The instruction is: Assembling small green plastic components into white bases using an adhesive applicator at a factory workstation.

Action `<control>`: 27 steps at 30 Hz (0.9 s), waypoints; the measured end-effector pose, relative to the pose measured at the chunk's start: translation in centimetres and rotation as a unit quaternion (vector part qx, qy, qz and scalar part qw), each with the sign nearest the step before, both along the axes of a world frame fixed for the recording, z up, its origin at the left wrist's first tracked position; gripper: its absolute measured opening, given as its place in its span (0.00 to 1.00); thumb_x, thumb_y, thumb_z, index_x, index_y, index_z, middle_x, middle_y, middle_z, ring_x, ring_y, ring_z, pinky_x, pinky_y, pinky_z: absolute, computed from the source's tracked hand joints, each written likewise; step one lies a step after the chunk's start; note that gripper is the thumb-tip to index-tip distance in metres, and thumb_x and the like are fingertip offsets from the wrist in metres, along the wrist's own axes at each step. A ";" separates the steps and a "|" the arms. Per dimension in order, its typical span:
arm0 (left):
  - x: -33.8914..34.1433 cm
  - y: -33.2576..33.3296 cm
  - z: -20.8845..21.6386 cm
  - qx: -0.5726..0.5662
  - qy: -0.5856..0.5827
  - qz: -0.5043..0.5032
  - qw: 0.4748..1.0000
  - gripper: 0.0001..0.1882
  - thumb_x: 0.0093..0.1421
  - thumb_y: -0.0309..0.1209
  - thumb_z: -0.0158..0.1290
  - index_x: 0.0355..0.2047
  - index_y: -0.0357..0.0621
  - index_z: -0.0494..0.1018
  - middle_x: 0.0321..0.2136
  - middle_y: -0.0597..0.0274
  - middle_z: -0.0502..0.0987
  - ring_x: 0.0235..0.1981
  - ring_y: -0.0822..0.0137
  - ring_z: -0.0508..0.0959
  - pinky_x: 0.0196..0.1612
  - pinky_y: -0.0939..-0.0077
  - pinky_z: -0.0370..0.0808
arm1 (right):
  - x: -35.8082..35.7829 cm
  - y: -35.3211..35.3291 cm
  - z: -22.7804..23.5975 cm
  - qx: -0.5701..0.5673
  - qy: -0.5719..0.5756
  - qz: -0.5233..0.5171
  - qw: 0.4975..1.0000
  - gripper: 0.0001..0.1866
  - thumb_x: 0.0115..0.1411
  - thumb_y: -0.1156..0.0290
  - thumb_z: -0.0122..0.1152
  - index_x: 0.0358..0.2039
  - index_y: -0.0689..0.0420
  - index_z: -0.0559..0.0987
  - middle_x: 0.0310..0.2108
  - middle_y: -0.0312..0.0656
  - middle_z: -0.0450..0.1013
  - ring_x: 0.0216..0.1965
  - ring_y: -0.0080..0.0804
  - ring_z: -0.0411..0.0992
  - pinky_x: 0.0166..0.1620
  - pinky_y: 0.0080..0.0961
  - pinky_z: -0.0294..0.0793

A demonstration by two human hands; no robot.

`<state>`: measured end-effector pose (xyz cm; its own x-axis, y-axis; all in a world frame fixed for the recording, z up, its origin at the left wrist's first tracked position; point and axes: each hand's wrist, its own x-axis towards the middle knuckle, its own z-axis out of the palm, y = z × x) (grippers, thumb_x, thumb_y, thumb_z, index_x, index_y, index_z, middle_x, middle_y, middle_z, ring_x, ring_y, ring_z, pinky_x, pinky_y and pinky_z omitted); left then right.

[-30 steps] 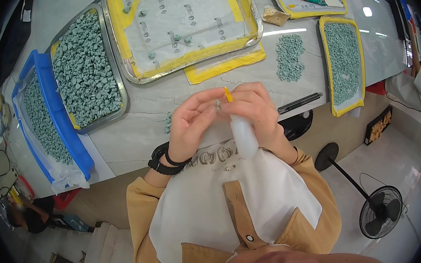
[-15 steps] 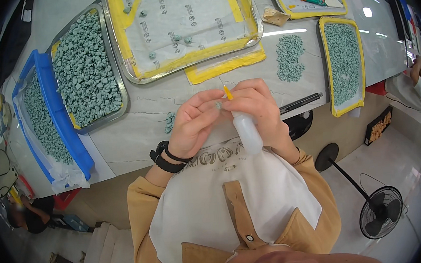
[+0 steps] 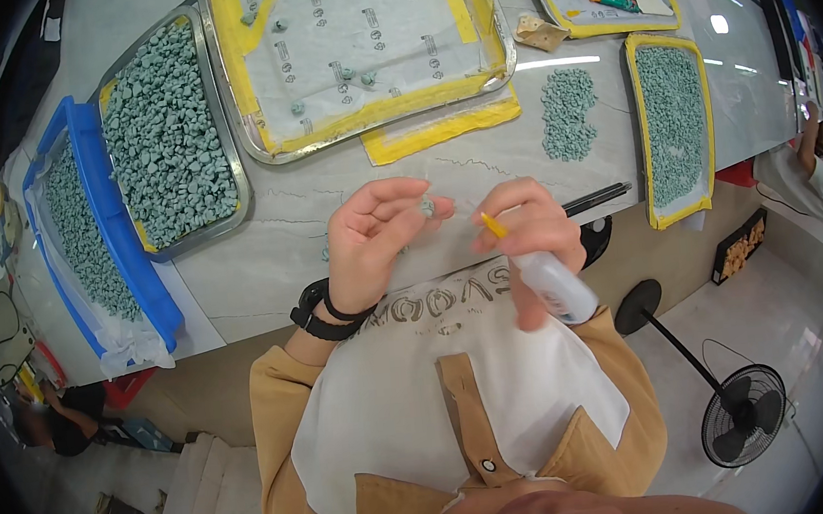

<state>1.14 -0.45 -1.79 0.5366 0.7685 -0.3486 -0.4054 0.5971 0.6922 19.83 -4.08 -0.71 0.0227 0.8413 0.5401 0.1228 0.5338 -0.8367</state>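
Observation:
My left hand (image 3: 371, 236) pinches a small grey-green lump (image 3: 426, 207) between thumb and fingers, over the table's near edge. In my right hand (image 3: 537, 219) is a white squeeze bottle (image 3: 557, 285) with a yellow nozzle (image 3: 494, 224). The bottle is tilted, its nozzle pointing up and left, a gap away from the lump. A few more green pieces lie on the table beside my left hand, mostly hidden behind it.
Green lumps fill a metal tray (image 3: 248, 195) and a blue tray (image 3: 115, 224) on the left. A large paper-lined tray (image 3: 352, 27) lies ahead. On the right are a pile of small green pieces (image 3: 567, 114), a yellow-edged tray (image 3: 704, 133) and a dark pen-like tool (image 3: 598, 199).
My right hand has drawn the bottle away to the right, and its nozzle has left the lump. The left hand has barely moved and still pinches the lump.

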 end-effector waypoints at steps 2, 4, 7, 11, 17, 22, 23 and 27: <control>-0.2 0.0 0.2 0.040 0.014 -0.001 0.999 0.14 0.63 0.18 0.46 0.49 0.31 0.69 0.43 0.48 0.79 0.46 0.67 0.78 0.51 0.74 0.74 | 0.4 -0.4 -0.1 -0.003 0.112 0.044 0.993 0.26 0.61 0.45 0.54 0.35 0.60 0.75 0.32 0.46 0.75 0.37 0.42 0.73 0.34 0.35 0.74; -0.1 0.1 0.4 0.095 0.042 -0.003 0.995 0.14 0.63 0.17 0.46 0.48 0.31 0.70 0.43 0.49 0.79 0.46 0.67 0.78 0.50 0.74 0.75 | 0.7 -0.5 0.0 -0.109 0.034 0.050 0.992 0.36 0.64 0.36 0.37 0.35 0.62 0.74 0.33 0.52 0.75 0.39 0.43 0.74 0.32 0.37 0.76; -0.1 0.0 0.3 0.105 0.053 -0.009 0.993 0.14 0.62 0.16 0.46 0.48 0.31 0.70 0.42 0.51 0.79 0.45 0.68 0.78 0.50 0.76 0.75 | 0.9 -0.4 0.9 -0.152 0.013 0.066 0.986 0.35 0.65 0.38 0.35 0.35 0.63 0.74 0.33 0.57 0.74 0.40 0.44 0.74 0.35 0.37 0.77; -0.2 -0.3 0.1 0.099 0.065 -0.010 0.993 0.13 0.62 0.15 0.46 0.47 0.31 0.71 0.42 0.52 0.79 0.45 0.69 0.78 0.49 0.77 0.74 | 0.9 0.1 1.1 -0.114 -0.036 0.057 0.991 0.33 0.66 0.41 0.36 0.34 0.62 0.75 0.32 0.55 0.76 0.41 0.43 0.73 0.38 0.36 0.75; -0.1 -0.2 0.3 0.096 0.060 -0.008 0.994 0.13 0.61 0.15 0.47 0.46 0.31 0.71 0.42 0.53 0.79 0.44 0.70 0.78 0.48 0.78 0.74 | 0.7 0.4 1.2 -0.100 -0.062 0.040 0.992 0.29 0.67 0.45 0.39 0.32 0.59 0.76 0.26 0.43 0.79 0.41 0.41 0.73 0.41 0.35 0.70; -0.1 -0.3 0.0 0.107 0.086 -0.009 0.990 0.13 0.61 0.15 0.47 0.46 0.31 0.71 0.42 0.53 0.79 0.44 0.70 0.78 0.48 0.78 0.74 | 0.7 0.5 1.5 -0.098 -0.106 0.028 0.989 0.28 0.67 0.45 0.39 0.32 0.58 0.76 0.26 0.40 0.79 0.40 0.39 0.73 0.41 0.35 0.69; -0.2 -0.3 0.1 0.107 0.087 -0.009 0.990 0.13 0.61 0.15 0.47 0.46 0.31 0.71 0.42 0.53 0.79 0.44 0.70 0.78 0.48 0.78 0.74 | 0.7 0.6 1.4 -0.097 -0.105 0.028 0.989 0.28 0.67 0.45 0.39 0.32 0.58 0.76 0.26 0.40 0.79 0.40 0.39 0.73 0.41 0.35 0.69; -0.1 -0.3 0.2 0.094 0.070 -0.008 0.993 0.13 0.61 0.15 0.47 0.46 0.31 0.71 0.41 0.52 0.79 0.44 0.69 0.78 0.48 0.77 0.75 | 0.8 0.5 1.2 -0.076 -0.093 0.036 0.992 0.28 0.67 0.45 0.39 0.32 0.58 0.76 0.27 0.41 0.79 0.37 0.38 0.73 0.40 0.36 0.67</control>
